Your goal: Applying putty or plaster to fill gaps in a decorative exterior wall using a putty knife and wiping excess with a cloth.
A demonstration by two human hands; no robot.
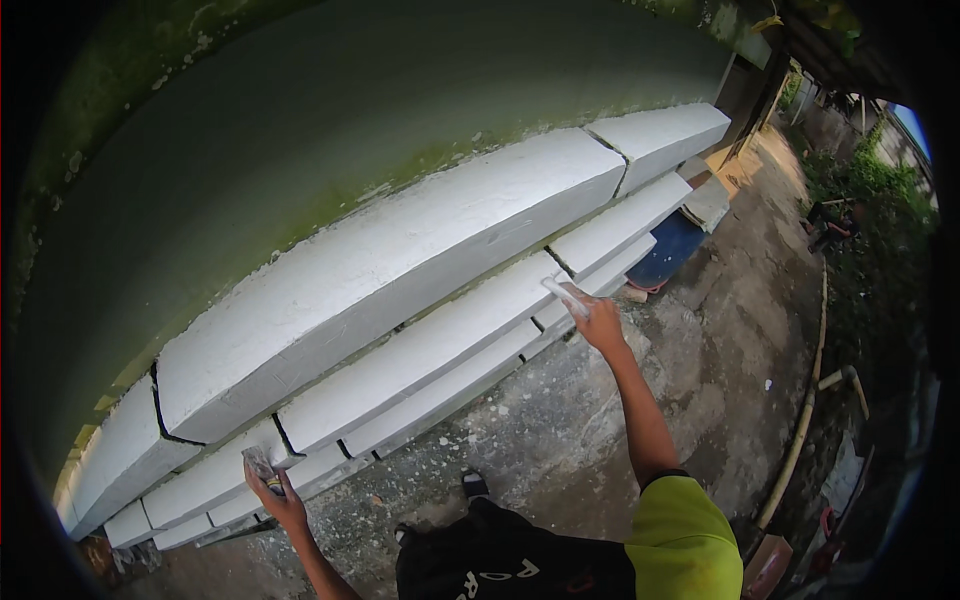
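Note:
Long white blocks with smooth tops rise like steps along a wall. My right hand (599, 322) grips a whitish flat-bladed tool (566, 297) near the dark gap in the middle row of blocks (430, 335); its exact kind is unclear. My left hand (283, 500) closes around a small grey rectangular tool (258, 462), held over the left end of the same row, close to another dark gap. The broad upper row (400, 250) lies behind both hands, against the wall. A lower white row (440, 385) runs nearer to me.
The green-stained wall (330, 110) stands behind the blocks. A dark blue object (668, 248) sits at their right end. White-spattered concrete ground (510, 430) lies around my feet. A long bamboo pole (805, 400) and plants (880, 165) border the right side.

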